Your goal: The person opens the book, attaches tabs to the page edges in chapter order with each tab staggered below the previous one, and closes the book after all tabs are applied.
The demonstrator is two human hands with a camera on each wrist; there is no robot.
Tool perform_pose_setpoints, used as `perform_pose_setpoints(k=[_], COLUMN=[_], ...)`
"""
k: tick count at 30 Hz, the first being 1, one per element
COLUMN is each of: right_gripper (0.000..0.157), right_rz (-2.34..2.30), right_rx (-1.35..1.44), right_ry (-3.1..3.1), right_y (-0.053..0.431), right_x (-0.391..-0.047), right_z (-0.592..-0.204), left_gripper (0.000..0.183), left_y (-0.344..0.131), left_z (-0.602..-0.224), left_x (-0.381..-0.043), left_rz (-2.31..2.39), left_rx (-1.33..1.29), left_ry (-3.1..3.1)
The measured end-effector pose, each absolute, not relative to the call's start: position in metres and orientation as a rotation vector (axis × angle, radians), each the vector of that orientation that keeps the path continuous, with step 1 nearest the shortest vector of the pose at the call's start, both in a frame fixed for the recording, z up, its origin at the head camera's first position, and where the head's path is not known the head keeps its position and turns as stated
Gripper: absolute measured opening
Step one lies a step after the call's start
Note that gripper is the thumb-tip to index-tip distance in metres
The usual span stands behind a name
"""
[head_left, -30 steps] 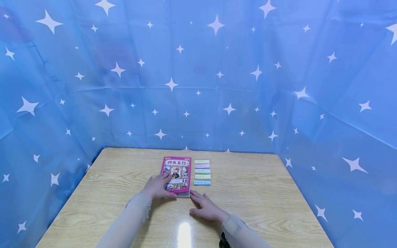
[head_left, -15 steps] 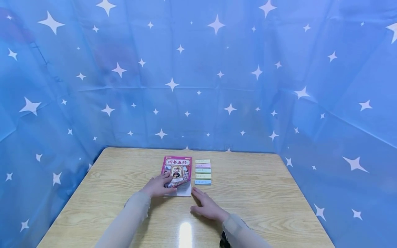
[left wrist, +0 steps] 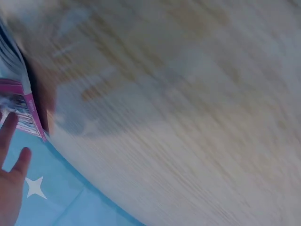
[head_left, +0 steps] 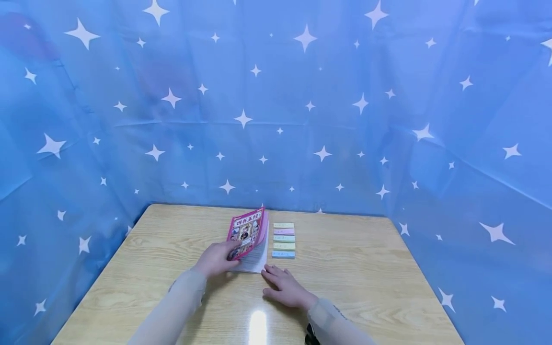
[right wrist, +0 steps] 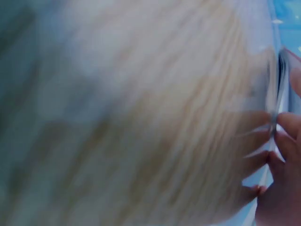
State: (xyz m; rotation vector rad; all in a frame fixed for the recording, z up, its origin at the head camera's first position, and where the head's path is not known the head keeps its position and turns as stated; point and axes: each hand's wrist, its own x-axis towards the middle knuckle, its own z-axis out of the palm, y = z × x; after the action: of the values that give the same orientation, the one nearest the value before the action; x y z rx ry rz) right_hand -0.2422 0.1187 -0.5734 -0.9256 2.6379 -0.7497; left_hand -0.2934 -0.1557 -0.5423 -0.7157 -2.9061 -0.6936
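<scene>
A book with a magenta comic-style cover lies on the table, its cover lifted and bent up along the right side. White printed pages show beneath. My left hand holds the cover by its lower left part, fingers on top and thumb at the lower edge. In the left wrist view, the spine side of the book stands beside the fingers. My right hand rests on the table, fingertips at the lower right corner of the pages. The right wrist view shows its fingers by the page edges.
Several coloured sticky notes with handwriting lie in a column just right of the book. The wood-grain table ends at a blue curtain with white stars. A small black object sits by the right sleeve.
The cover, nearly flat a second ago with its lower corner lifting, has risen and curled leftward, baring more pages. The right hand's fingertips have shifted slightly left onto the page corner.
</scene>
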Motion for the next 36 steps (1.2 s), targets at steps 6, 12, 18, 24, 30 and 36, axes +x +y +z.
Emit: perform_pose_setpoints(k=[6, 12, 18, 24, 30, 36], right_gripper=[0.066, 0.067, 0.067, 0.066, 0.066, 0.067], right_rz=[-0.752, -0.768, -0.780, -0.780, -0.766, -0.746], right_rx=[-0.882, -0.858, -0.866, -0.889, -0.920, -0.905], right_ry=[2.617, 2.608, 2.595, 2.601, 2.615, 2.636], right_y=[0.121, 0.123, 0.124, 0.127, 0.129, 0.129], right_x=[-0.242, -0.241, -0.237, -0.234, -0.233, -0.235], right_z=[-0.575, -0.587, -0.591, -0.588, -0.589, -0.592], left_gripper=[0.077, 0.085, 0.082, 0.076, 0.070, 0.051], left_y=[-0.151, -0.140, -0.131, -0.123, -0.114, -0.100], left_z=[-0.543, -0.535, -0.525, -0.516, -0.511, -0.512], left_x=[-0.295, -0.296, -0.293, -0.292, -0.284, -0.276], left_rz=[-0.550, -0.385, -0.153, 0.229, 0.813, 1.071], left_rx=[-0.725, -0.826, -0.963, -1.082, -0.986, -0.864], left_ry=[-2.829, -2.687, -2.546, -2.432, -2.371, -2.342])
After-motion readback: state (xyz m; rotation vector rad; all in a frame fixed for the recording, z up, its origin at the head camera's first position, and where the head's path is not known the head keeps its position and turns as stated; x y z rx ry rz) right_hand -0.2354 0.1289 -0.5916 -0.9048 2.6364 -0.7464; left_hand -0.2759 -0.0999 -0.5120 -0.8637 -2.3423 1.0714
